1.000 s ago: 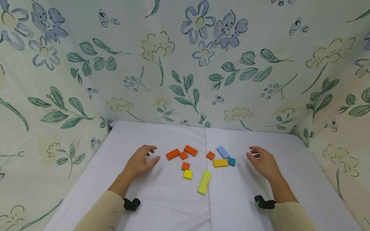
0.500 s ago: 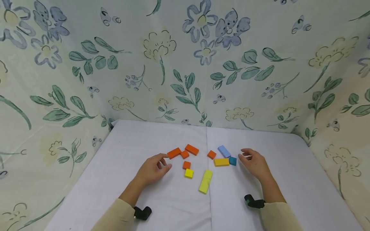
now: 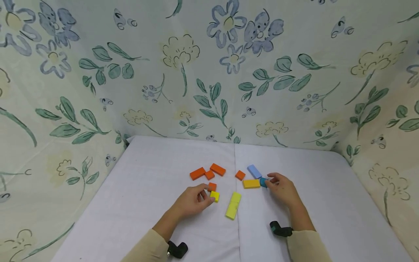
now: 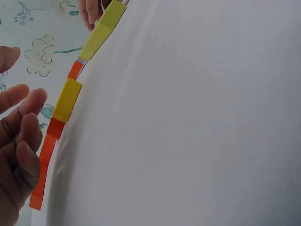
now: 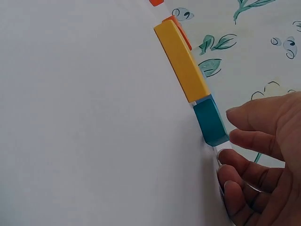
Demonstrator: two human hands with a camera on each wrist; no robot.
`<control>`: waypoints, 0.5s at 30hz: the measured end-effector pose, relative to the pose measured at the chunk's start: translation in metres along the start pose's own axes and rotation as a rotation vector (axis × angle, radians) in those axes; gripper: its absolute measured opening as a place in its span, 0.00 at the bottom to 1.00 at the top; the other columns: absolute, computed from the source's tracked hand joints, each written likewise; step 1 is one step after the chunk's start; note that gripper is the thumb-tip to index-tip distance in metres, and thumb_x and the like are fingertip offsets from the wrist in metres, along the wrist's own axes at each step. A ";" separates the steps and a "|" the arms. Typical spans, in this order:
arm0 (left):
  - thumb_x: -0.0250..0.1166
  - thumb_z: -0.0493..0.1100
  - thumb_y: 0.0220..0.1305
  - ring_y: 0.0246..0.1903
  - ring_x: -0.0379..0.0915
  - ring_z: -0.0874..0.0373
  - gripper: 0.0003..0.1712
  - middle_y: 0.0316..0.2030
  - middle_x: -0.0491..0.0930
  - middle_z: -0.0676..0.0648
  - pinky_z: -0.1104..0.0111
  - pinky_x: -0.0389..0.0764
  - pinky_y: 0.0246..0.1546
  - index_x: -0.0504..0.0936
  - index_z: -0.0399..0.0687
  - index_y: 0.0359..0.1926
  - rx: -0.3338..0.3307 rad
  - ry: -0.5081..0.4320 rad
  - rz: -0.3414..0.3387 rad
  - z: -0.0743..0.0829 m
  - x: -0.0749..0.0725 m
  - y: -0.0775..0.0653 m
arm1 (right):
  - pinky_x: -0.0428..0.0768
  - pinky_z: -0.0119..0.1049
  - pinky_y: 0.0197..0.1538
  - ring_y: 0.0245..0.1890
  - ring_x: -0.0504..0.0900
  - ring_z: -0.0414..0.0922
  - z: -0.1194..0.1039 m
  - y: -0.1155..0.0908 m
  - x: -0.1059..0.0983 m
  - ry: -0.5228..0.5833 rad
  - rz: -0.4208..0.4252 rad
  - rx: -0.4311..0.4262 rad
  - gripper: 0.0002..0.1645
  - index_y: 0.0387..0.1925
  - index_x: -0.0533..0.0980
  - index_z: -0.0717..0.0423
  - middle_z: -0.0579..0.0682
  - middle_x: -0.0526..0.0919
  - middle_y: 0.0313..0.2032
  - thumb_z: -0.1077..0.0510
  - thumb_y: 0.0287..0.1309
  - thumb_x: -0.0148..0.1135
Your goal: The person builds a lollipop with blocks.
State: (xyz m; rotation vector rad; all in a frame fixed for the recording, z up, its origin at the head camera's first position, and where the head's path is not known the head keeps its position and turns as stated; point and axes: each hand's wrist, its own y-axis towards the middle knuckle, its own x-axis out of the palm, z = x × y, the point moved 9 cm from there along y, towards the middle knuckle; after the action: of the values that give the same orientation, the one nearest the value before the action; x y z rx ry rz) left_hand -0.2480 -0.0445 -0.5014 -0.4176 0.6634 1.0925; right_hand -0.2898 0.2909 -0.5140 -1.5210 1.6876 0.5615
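My left hand (image 3: 191, 201) reaches in from the left, fingers loosely bent. In the head view its thumb and index finger overlap the near edges of a bright yellow cube (image 3: 214, 197) and the small orange block (image 3: 212, 186) behind it; nothing sits in its grasp. At the right, my right hand (image 3: 284, 190) has its fingertips right at a teal block (image 3: 263, 182). The right wrist view shows thumb and index finger beside one end of that teal block (image 5: 210, 122), not closed round it. An amber oblong block (image 3: 251, 184) lies against the teal one.
A light blue block (image 3: 254, 171) and an orange cube (image 3: 240, 175) lie behind the amber one. Further left are two orange-red oblong blocks, (image 3: 198, 174) with a small cube (image 3: 209, 175) between them. Yellow-green blocks (image 3: 233, 206) lie near the white cloth's seam. Floral fabric (image 3: 183, 72) surrounds the table.
My left hand has moved right, from beside the orange-red blocks to the yellow cube. My right hand has moved left and reached the teal block. The blocks lie as before.
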 end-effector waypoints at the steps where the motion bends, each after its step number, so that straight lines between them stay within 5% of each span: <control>1: 0.67 0.59 0.67 0.27 0.72 0.67 0.22 0.33 0.80 0.60 0.73 0.75 0.31 0.82 0.57 0.57 0.006 -0.008 -0.018 0.003 0.005 0.001 | 0.80 0.49 0.50 0.48 0.77 0.56 0.000 0.000 0.001 0.002 -0.003 0.004 0.27 0.65 0.73 0.56 0.63 0.79 0.54 0.49 0.70 0.60; 8: 0.68 0.57 0.66 0.26 0.70 0.69 0.21 0.28 0.78 0.62 0.74 0.73 0.31 0.83 0.58 0.57 0.054 0.007 -0.105 0.024 0.033 0.007 | 0.78 0.51 0.52 0.52 0.74 0.58 0.005 0.002 0.006 0.022 -0.048 0.056 0.28 0.65 0.73 0.54 0.63 0.76 0.58 0.48 0.69 0.62; 15: 0.67 0.57 0.68 0.22 0.67 0.69 0.22 0.24 0.74 0.63 0.75 0.69 0.26 0.81 0.67 0.61 0.035 0.045 -0.210 0.031 0.057 0.011 | 0.78 0.52 0.53 0.53 0.74 0.58 0.009 0.005 0.009 0.007 -0.059 0.038 0.29 0.65 0.74 0.54 0.64 0.75 0.59 0.47 0.67 0.64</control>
State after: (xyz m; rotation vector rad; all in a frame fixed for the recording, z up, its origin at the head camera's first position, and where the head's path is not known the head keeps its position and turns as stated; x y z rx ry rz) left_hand -0.2318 0.0180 -0.5171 -0.4717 0.6616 0.8735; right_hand -0.2922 0.2928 -0.5274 -1.5422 1.6440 0.4901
